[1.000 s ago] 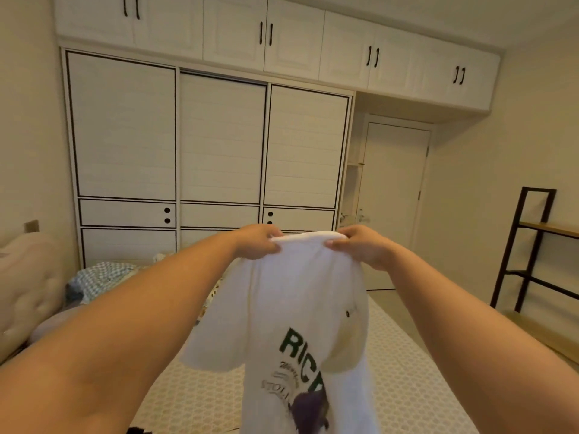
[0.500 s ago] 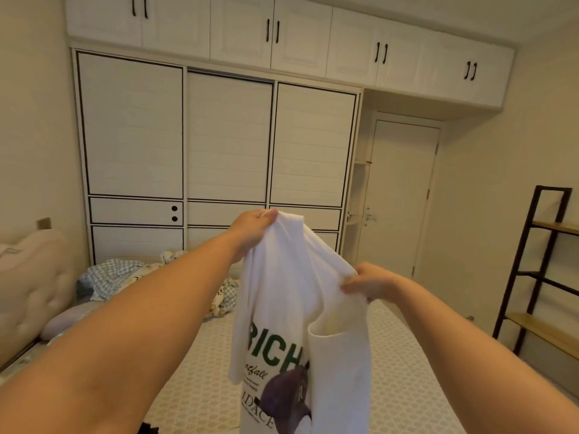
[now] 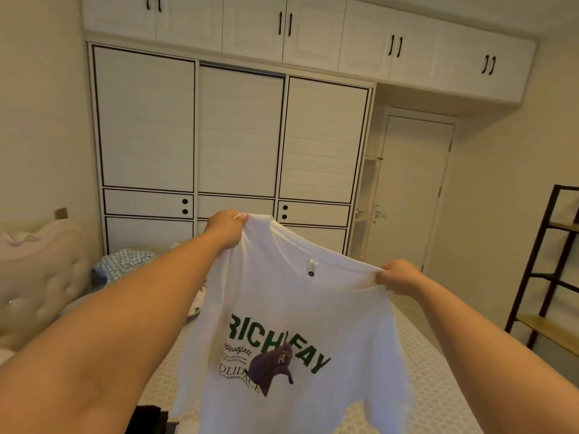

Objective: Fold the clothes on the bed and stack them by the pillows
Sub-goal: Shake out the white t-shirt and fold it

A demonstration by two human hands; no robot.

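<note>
Bedroom, seen across a bed [image 3: 445, 386] whose cover carries a pale honeycomb pattern. Above the bed a white T-shirt [image 3: 300, 324] with green lettering and a purple cap print hangs spread out, front facing the camera. The left hand [image 3: 227, 228] pinches one shoulder of it in a closed grip, held higher; the right hand [image 3: 396, 277] pinches the other shoulder, lower. At the left end of the bed stands a tufted headboard [image 3: 40, 277], with a checked pillow [image 3: 125, 264] beside it. Beyond the bed a white wardrobe [image 3: 232, 136] with black-trimmed sliding doors fills the wall, and a white door [image 3: 410, 195] stands to its right. Right of the bed is a dark-framed shelf unit [image 3: 551, 264]. A dark garment [image 3: 150, 418] lies on the bed under the left forearm.
</note>
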